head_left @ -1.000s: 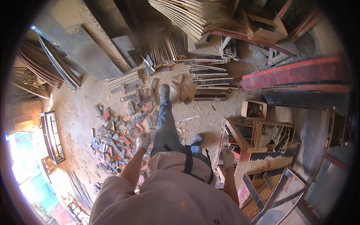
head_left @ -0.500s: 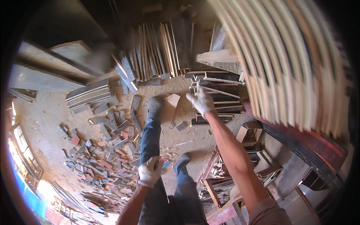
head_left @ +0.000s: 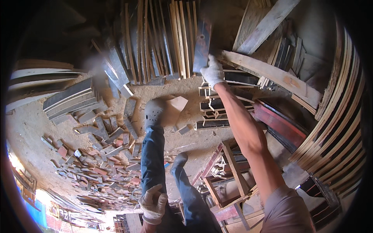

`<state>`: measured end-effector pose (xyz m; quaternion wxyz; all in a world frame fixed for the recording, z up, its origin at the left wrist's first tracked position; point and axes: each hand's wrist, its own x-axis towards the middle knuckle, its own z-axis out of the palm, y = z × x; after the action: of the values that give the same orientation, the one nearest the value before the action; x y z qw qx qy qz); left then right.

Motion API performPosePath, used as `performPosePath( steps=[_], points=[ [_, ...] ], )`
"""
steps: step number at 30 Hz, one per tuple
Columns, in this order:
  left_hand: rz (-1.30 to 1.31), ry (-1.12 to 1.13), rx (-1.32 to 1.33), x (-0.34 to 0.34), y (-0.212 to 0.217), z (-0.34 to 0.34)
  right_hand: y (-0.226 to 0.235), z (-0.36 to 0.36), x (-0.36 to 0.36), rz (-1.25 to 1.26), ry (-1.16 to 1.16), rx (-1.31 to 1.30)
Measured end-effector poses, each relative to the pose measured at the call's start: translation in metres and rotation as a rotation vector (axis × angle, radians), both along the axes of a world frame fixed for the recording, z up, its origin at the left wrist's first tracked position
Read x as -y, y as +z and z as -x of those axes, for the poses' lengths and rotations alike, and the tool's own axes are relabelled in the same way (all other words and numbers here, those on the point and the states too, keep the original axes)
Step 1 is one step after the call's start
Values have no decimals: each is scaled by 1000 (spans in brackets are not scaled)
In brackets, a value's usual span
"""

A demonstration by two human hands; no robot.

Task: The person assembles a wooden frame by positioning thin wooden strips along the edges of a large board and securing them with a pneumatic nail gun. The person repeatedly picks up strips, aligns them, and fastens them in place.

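Note:
My right hand (head_left: 213, 73), in a white work glove, reaches far forward. It grips the near end of a dark-faced board (head_left: 202, 46), which stands at the right end of a row of upright boards (head_left: 180, 39) with pale edges. My left hand (head_left: 153, 205), gloved too, hangs low over my left thigh with fingers loosely bent and apart, holding nothing. Stacked short dark panels (head_left: 214, 123) lie on the floor just below my right hand. A pale offcut (head_left: 178, 105) lies beside my left shoe (head_left: 154, 112).
Many small wood offcuts (head_left: 103, 171) are heaped on the floor at left, below a stack of panels (head_left: 74, 101). A long plank (head_left: 272, 73) slants at upper right beside a tall curved-looking board stack (head_left: 342, 128). A wooden frame (head_left: 233, 171) stands by my right forearm.
My right hand has moved forward and up, from empty above the short panels onto the dark board. My left hand has dropped lower. The view has shifted, bringing the upright boards nearer.

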<state>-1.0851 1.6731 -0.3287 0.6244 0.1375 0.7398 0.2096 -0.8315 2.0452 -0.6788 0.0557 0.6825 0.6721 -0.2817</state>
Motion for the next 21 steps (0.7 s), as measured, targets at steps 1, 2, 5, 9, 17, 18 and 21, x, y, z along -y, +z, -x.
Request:
performPosePath(
  steps=[1,2,5,9,17,18,21],
  points=[
    [4,-9,3,1,0,-1,8,-2,9,58,34,115],
    [6,-19,6,1,1,-2,10,4,14,5,2,128],
    [34,-26,10,-4,0,0,-2,2,23,-297,-21,223],
    [15,-62,-3,-18,-2,2,9,16,21,-256,-20,317],
    [-16,64,65,-11,-6,0,-7,-3,-10,-91,-167,188],
    [-23,56,44,-11,-4,0,5,6,-12,-138,-360,25],
    [-30,58,41,-15,-5,-1,14,0,-7,-387,-307,173]
  ],
)
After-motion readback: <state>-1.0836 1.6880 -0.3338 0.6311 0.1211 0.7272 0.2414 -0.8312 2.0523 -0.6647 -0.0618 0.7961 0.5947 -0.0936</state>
